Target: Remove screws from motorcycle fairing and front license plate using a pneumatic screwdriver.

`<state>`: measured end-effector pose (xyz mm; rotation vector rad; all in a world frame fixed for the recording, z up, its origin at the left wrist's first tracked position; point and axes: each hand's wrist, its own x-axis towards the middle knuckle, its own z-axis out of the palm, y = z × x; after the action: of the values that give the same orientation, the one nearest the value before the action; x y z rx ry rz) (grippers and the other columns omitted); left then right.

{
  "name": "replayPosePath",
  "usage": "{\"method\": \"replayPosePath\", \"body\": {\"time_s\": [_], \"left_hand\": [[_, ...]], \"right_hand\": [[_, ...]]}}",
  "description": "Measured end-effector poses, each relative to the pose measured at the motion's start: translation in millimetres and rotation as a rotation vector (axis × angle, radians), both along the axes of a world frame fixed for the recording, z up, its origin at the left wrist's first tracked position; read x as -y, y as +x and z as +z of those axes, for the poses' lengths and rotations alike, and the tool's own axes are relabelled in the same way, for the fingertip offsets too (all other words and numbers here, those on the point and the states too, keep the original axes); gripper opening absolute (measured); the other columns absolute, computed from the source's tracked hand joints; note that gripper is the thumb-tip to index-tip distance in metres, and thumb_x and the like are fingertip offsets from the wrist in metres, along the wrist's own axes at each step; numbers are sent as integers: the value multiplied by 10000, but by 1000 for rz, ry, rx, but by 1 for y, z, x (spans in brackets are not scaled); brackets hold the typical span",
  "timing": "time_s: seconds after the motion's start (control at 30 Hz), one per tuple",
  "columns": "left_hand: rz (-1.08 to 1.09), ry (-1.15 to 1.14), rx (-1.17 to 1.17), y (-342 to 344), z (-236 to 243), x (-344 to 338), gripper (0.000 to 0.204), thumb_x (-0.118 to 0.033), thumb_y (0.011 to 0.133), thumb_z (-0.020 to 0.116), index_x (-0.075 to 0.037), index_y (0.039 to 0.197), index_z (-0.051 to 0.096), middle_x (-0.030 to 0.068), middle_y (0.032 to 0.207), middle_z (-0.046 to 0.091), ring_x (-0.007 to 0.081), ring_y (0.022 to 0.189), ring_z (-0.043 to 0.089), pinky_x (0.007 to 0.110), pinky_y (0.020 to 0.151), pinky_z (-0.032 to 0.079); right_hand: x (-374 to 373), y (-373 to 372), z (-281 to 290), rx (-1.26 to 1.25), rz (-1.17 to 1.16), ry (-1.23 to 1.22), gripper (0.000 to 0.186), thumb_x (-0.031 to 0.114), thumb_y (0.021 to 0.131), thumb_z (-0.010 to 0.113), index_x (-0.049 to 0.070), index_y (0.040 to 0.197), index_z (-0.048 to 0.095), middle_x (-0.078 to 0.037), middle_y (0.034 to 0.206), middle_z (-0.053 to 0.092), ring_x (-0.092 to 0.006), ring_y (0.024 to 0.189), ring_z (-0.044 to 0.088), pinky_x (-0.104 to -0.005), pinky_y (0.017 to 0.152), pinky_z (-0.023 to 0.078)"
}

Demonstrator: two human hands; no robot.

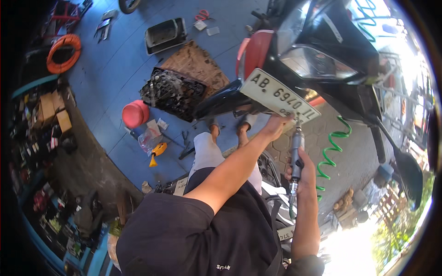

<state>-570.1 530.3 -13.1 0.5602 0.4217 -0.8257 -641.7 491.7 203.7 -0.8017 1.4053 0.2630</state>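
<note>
My right hand [304, 172] is wrapped round a grey air screwdriver [297, 154], its tip pointing up at the lower edge of a white number plate [278, 94]. A green coiled hose [332, 149] hangs just right of the tool. My left hand [275, 126] is closed at the plate's lower edge, fingertips on it beside the tool's tip; whether a small screw sits between them is hidden. The plate is on the front of a black and red motorcycle [317, 60], above its black front mudguard [221, 100].
On the blue tiled floor lie a tray of dark parts [172, 92], cardboard [195, 66], a black bin [165, 36], a red round container [135, 114] and a yellow funnel-like item [158, 153]. A cluttered shelf [50, 124] stands left. The motorcycle's mirror [407, 177] juts out right.
</note>
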Motion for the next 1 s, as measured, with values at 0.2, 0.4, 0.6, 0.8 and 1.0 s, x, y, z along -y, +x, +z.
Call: {"method": "replayPosePath", "body": {"time_s": [0.2,0.4,0.6,0.8,1.0], "left_hand": [[-40,-113,-105,4,4,-3,382,-25,837,768,-103,1188,638,2,1198,664,140,1179,568,316,1051,375],[-23,-109,-92,2,-6,-2,385,-12,837,758,-95,1193,636,14,1179,668,169,1158,583,330,1057,383],[-8,-81,-83,7,2,-4,282,-49,819,790,-105,1068,670,-28,1044,679,93,921,566,269,785,406],[-33,-75,-80,10,11,-6,285,-101,760,842,-143,995,686,-64,945,665,72,830,533,254,691,361],[-21,-104,-52,9,12,-4,237,-48,762,805,-147,945,690,-51,926,678,75,840,548,256,696,374]], "right_hand": [[3,-4,-4,-8,9,-4,390,395,947,631,12,973,560,-87,727,570,-159,429,563,-288,343,473],[1,0,-3,-28,73,-47,368,386,956,625,29,1022,565,-79,756,571,-145,451,561,-281,359,473],[2,0,-2,-33,70,-68,380,396,955,622,29,1037,567,-79,760,575,-151,461,565,-276,368,473],[2,3,1,0,92,-56,366,369,957,635,28,980,506,-76,718,563,-157,459,576,-299,382,476],[2,-9,-10,-11,241,-156,383,390,961,627,33,1034,508,-89,752,579,-141,434,564,-280,363,485]]}}
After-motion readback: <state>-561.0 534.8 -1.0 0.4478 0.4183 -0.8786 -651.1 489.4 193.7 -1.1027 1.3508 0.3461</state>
